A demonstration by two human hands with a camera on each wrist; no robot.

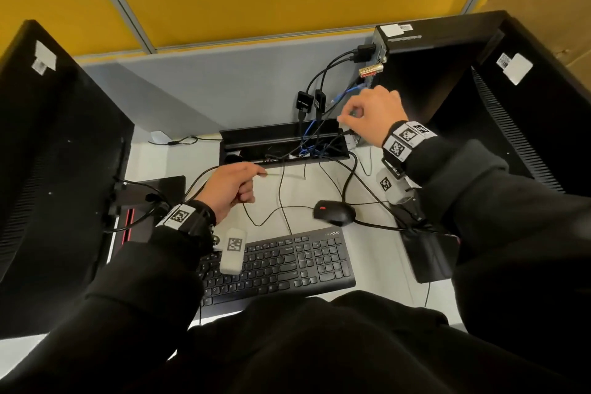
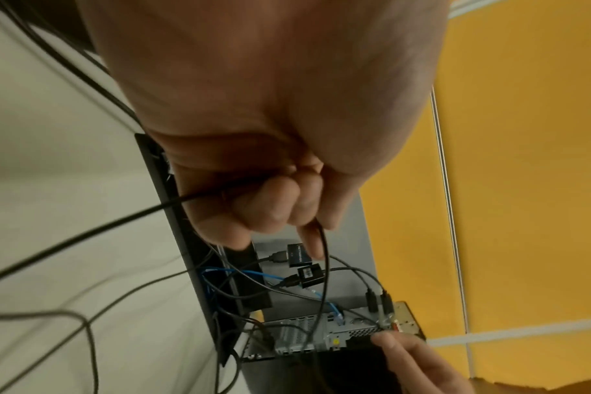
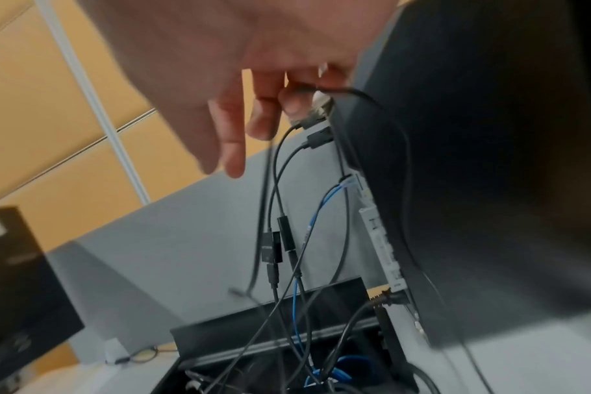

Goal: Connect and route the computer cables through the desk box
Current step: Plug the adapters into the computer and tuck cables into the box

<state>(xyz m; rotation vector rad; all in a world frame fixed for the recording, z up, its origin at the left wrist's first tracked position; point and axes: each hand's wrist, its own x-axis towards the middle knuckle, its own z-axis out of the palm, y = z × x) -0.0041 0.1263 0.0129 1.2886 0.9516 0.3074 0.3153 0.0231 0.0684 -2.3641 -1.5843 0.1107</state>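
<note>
We see both arms in black sleeves reaching forward over a white tabletop (image 1: 377,269); the left hand (image 1: 232,190) hovers low just before the desk box (image 1: 281,145), forefinger pointing right, the other fingers curled round a thin black cable (image 2: 125,217) that runs through the fist; the right hand (image 1: 372,113) is raised higher by the rear panel of the computer tower (image 1: 425,51) at the tabletop's far right corner, thumb and forefinger pinching the end of a black cable's plug (image 3: 307,89) against the panel, the remaining fingers (image 3: 231,149) hanging loose; the box's lid stands open at the middle of the far edge, and a blue cable (image 1: 315,131) and several black ones drop into it, two carrying small black adapters (image 1: 303,102); loose black leads trail across the tabletop to a black mouse (image 1: 334,213) and a black keyboard (image 1: 287,262) near the front edge; black monitors (image 1: 54,144) stand at the left and right edges.
</note>
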